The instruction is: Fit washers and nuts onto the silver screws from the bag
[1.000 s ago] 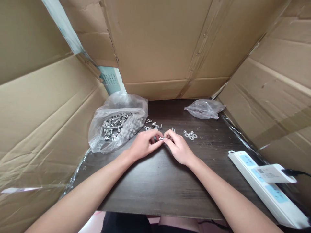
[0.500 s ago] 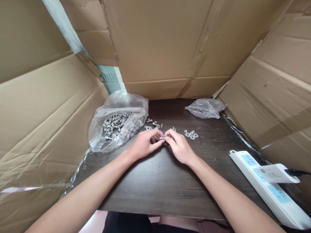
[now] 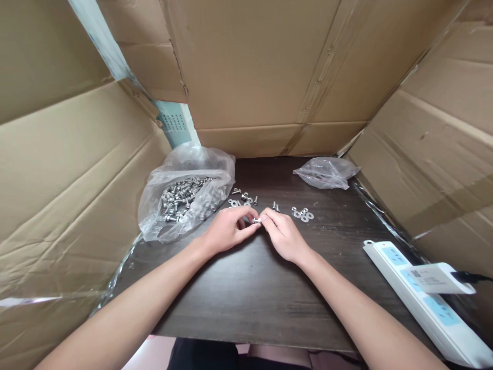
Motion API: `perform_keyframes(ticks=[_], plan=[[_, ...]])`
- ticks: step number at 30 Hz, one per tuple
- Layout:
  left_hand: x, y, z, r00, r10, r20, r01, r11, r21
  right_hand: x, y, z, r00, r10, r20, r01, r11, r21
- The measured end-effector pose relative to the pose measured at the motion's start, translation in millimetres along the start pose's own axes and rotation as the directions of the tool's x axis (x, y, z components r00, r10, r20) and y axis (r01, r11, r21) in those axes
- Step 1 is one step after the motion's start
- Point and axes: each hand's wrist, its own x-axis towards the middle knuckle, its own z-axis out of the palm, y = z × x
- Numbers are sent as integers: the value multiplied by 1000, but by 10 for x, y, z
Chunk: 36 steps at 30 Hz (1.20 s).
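Left grip (image 3: 232,229) and right grip (image 3: 284,233) were bare human hands. Left forearm (image 3: 154,290) and right forearm (image 3: 352,303) were uncovered as far as visible, tapering toward bare wrists. Below the near edge of the counter (image 3: 231,308), near-black cloth (image 3: 204,355) showed; garment type indeterminate.

Plastic bag (image 3: 185,155) sits left, bolts (image 3: 181,198) inside; power strip (image 3: 420,304) right; between, washers (image 3: 309,216) and apparently nuts (image 3: 294,209) on the table (image 3: 246,293).

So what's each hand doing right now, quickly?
Left hand: closed, pinching one end of a small bolt between thumb and fingers.
Right hand: closed, fingertips on the small bolt's other end.
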Motion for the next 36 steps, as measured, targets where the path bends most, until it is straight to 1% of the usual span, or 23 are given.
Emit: perform_keyframes(ticks=[7, 13, 15, 20, 23, 24, 26, 28, 30, 36], plan=[[6, -12, 18, 1000, -27, 10, 27, 1000, -14, -3, 7, -2, 1000, -14, -5, 14, 1000, 7], [18, -1, 8, 998, -61, -2, 61, 998, -27, -16, 38, -8, 994, -47, -97, 43, 998, -44], [19, -2, 8, 997, -79, -22, 78, 997, -28, -29, 40, -16, 990, -89, -114, 81, 994, -75], [26, -28, 16, 983, -158, -92, 152, 986, -63, -61, 32, -27, 958, -273, -89, 248, 943, -220], [34, -40, 16, 973, -195, -123, 186, 979, -84, -61, 32, -20, 927, -326, -183, 284, 932, -224], [36, -39, 14, 972, -196, -128, 186, 979, -87, -58, 32, -17, 922, -321, -216, 279, 938, -204], [39, -26, 10, 978, -174, -117, 164, 982, -88, -51, 27, -10, 931, -272, -242, 243, 959, -145], [38, -7, 7, 987, -131, -89, 124, 989, -84, -44, 19, -5, 955, -207, -213, 192, 977, -87], [36, 12, 5, 993, -95, -68, 90, 993, -73, -35, 11, 0, 971, -168, -172, 160, 985, -58], [19, 25, 11, 998, -64, -29, 63, 997, -42, -15, -3, 12, 984, -99, -151, 96, 995, -29]])
